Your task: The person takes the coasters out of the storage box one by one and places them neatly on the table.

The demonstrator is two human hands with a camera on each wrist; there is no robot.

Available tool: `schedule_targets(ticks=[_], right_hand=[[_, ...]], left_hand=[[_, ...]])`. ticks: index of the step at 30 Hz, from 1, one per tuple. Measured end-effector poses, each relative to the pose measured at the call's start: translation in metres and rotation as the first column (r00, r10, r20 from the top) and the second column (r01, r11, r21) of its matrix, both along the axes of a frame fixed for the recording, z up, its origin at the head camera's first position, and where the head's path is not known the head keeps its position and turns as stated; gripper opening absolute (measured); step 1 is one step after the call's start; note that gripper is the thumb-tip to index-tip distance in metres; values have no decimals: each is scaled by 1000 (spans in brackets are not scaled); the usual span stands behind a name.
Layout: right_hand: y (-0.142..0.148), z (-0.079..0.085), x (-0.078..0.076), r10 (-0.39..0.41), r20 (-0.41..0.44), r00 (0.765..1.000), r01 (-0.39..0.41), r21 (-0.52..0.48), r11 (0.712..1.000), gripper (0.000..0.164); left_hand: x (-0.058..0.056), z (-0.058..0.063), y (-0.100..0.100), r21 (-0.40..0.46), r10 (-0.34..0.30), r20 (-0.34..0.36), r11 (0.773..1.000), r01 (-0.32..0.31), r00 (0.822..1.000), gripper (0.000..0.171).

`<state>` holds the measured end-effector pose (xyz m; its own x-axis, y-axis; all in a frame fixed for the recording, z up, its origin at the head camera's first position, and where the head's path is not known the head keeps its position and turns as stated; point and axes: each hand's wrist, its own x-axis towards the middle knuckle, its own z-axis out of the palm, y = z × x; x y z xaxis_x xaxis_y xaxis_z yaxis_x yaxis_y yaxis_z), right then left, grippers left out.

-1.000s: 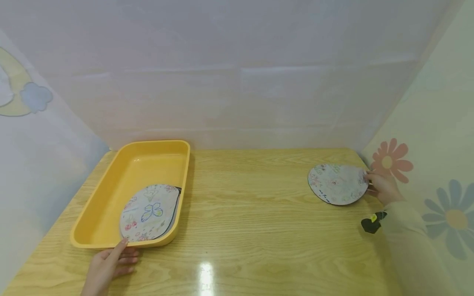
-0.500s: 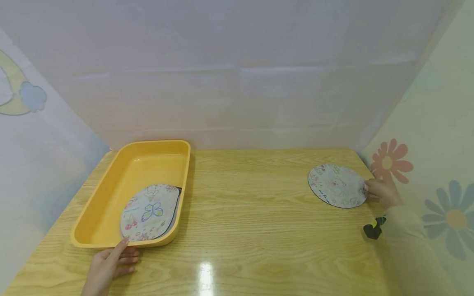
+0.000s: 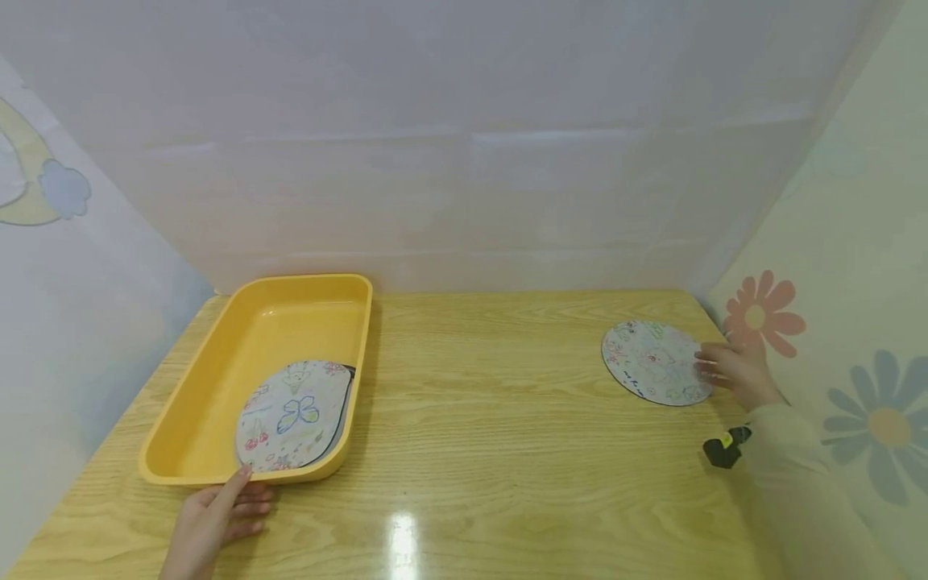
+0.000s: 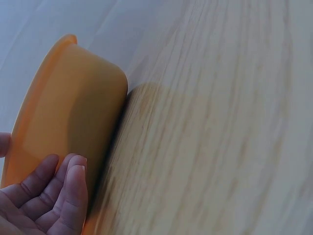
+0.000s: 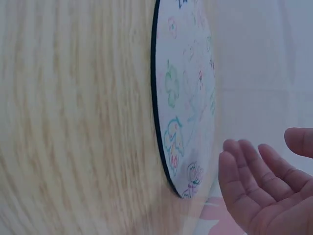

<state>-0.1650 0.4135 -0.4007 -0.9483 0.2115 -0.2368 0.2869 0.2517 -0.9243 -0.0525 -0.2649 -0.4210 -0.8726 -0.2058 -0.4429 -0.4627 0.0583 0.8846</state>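
A round mouse pad (image 3: 652, 362) with coloured doodles and a thin black edge lies flat on the table's right side. Over its right edge hovers my right hand (image 3: 735, 372), fingers loosely bent; the right wrist view shows the hand (image 5: 266, 188) apart from the pad (image 5: 188, 98). My left hand (image 3: 206, 519) holds the near rim of a yellow tray (image 3: 196, 362), thumb over the rim and fingers along the outer wall (image 4: 73, 112). Inside the tray's near right corner lies another doodled pad (image 3: 290, 415) with a butterfly drawing, partly covering something grey and dark-edged.
The wooden table (image 3: 493, 419) stretches between the tray and the right-hand pad. A pale sheet (image 3: 464, 161) closes the back, with printed panels at both sides. A small dark object with a yellow mark (image 3: 725, 447) is by the right sleeve.
The right hand has let go of the pad's right edge, which was raised and now lies flat. That hand has shifted slightly left over the pad. The left hand and tray stay put.
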Motion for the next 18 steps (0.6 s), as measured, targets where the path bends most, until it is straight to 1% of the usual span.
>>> schedule_targets(ticks=[1,5,6,7,8,9,10,12,13,14,16,17,18], right_hand=[[-1,-1,0,-9,-13,1000,9,-30,1000,34],[-9,1,-2,12,-25,1000,-13,-51,999,54],[-5,-5,-6,18,-24,1000,-20,-81,997,55],[-6,-5,-7,23,-25,999,-26,-111,993,53],[-2,-11,-12,38,-25,999,-41,-112,993,57],[2,-17,-16,31,-27,999,-35,-137,990,56],[6,-22,-19,41,-36,998,-46,-149,988,55],[13,-32,-27,17,-42,999,-25,-187,982,50],[10,-30,-26,10,-49,999,-19,-199,980,50],[10,-32,-27,20,-54,998,-30,-188,982,55],[-3,-20,-22,47,-69,996,-58,-161,985,58],[-9,-16,-20,47,-76,996,-60,-174,983,59],[-12,-13,-18,70,-104,992,-90,-202,975,55]], left_hand=[[0,0,0,0,-1,1,1000,1,1000,53],[0,0,0,1,2,5,1000,-2,1000,53],[0,0,0,3,4,6,1000,-4,1000,53],[0,0,0,3,4,5,1000,-5,1000,53],[0,0,0,5,5,5,1000,-5,1000,53],[0,0,0,7,6,5,1000,-6,1000,53],[0,0,0,6,6,4,1000,-6,1000,53],[0,0,0,6,5,4,1000,-5,1000,53],[0,0,-1,6,4,4,1000,-4,1000,53],[0,0,-1,6,5,5,1000,-5,1000,53],[0,0,-1,8,6,6,1000,-6,1000,54],[0,0,-1,10,6,6,1000,-6,1000,54],[0,0,0,11,7,6,1000,-7,1000,54]])
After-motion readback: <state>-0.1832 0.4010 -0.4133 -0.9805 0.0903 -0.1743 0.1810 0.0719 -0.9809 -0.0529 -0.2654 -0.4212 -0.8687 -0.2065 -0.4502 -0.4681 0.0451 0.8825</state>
